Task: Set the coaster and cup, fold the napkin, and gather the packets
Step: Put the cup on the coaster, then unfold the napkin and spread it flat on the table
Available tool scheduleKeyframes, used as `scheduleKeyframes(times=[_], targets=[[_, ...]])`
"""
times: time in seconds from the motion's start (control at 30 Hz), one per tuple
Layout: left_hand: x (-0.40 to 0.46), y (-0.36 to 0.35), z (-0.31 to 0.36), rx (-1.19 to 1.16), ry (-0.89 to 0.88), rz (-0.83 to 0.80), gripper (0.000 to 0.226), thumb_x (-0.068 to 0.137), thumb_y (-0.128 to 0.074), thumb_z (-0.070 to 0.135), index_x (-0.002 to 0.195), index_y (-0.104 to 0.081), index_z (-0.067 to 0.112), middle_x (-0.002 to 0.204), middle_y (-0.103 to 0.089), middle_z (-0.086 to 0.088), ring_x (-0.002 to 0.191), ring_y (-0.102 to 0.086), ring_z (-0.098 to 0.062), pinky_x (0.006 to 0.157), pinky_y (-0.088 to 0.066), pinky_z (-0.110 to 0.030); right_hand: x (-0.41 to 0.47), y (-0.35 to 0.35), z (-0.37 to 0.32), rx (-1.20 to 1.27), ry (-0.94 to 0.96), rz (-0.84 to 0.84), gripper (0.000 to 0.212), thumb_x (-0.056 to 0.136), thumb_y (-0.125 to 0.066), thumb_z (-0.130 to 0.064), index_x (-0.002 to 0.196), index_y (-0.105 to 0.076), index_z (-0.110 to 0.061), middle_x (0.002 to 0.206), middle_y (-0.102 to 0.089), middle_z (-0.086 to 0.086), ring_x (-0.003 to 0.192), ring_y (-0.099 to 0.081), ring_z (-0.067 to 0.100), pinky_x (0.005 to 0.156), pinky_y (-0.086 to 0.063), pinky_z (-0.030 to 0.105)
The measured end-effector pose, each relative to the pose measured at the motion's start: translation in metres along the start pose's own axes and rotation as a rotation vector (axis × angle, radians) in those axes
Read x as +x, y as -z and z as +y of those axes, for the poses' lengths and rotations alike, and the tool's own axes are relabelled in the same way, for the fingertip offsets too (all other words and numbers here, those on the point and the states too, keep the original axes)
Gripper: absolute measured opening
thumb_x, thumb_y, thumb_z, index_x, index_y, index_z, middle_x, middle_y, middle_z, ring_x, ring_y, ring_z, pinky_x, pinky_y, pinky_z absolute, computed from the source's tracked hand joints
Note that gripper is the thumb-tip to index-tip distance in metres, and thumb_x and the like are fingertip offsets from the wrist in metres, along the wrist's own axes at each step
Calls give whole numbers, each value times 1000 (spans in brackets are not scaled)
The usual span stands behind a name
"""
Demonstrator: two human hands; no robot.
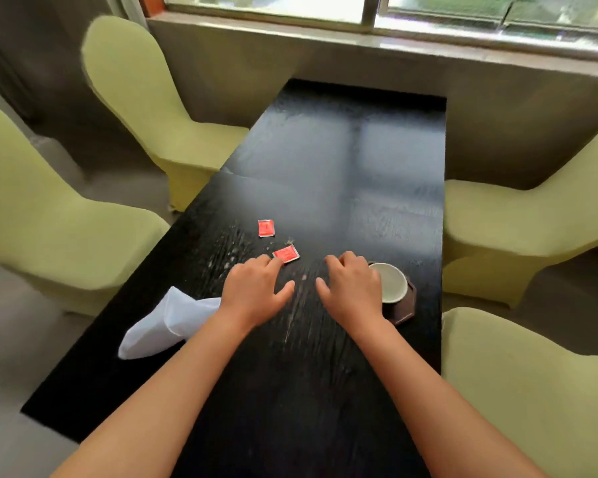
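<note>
Reaching over the dark tabletop [325, 374], the left hand [256, 291] lies palm down with its fingers stretched forward and relaxed, grasping nothing; its fingertips touch the near-left corner of a red packet [286, 253]. A second red packet [266, 228] lies just beyond it, a little farther and to the left, apart from the first. The right hand [352, 288] is also palm down, its fingers loosely bent over the wood and holding nothing, just left of a white cup [392, 282]; whether it touches the cup's rim I cannot tell. The cup stands upright on a dark brown many-sided coaster [406, 310] near the right edge. A white napkin [166, 322] lies crumpled and unfolded at the near left, partly under the left wrist. Pale green covered chairs [42, 219] stand on both sides, and a window [377, 8] runs along the far wall.
</note>
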State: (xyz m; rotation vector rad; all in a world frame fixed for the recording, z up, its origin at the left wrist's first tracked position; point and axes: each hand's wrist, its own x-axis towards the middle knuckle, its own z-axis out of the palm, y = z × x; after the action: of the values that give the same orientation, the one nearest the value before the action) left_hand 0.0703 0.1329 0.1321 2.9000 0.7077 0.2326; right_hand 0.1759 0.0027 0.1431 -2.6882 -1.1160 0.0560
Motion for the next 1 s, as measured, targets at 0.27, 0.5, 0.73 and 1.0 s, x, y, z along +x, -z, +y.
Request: scheduleKeyframes(times=[0.27,0.5,0.73,1.0], targets=[[-67,31,-106,57,58,83,53,89,-49,43,135,-44,17,118,-59,-4,102,-58,-24,93,-38,-37,-28,-17,-107,-32,83,32,46,87,-48,-38,129,-44,-19,131,-47,6,123,-38,27,94,-33,41],[-126,36,-211,129,27,-36,55,90,-44,42,139,-38,19,127,-52,-1,112,-52,-21,103,-30,-40,-56,-57,-198,-70,23,-28,46,89,-48,-38,130,-43,-19,135,-43,6,128,-34,25,102,-29,44],[-152,29,-260,132,-20,-160,47,90,-42,40,133,-42,18,122,-54,-1,110,-53,-21,104,-29,-41,-74,-91,-247,-106,9,-73,45,85,-51,-31,128,-45,-18,134,-46,6,124,-39,26,98,-33,43],[-128,-12,-278,65,-7,-264,49,88,-49,41,132,-42,19,126,-53,-1,113,-51,-21,107,-26,-44,-49,-146,-247,-64,44,-175,37,81,-60,-25,115,-51,-14,128,-49,9,116,-44,30,90,-38,43]])
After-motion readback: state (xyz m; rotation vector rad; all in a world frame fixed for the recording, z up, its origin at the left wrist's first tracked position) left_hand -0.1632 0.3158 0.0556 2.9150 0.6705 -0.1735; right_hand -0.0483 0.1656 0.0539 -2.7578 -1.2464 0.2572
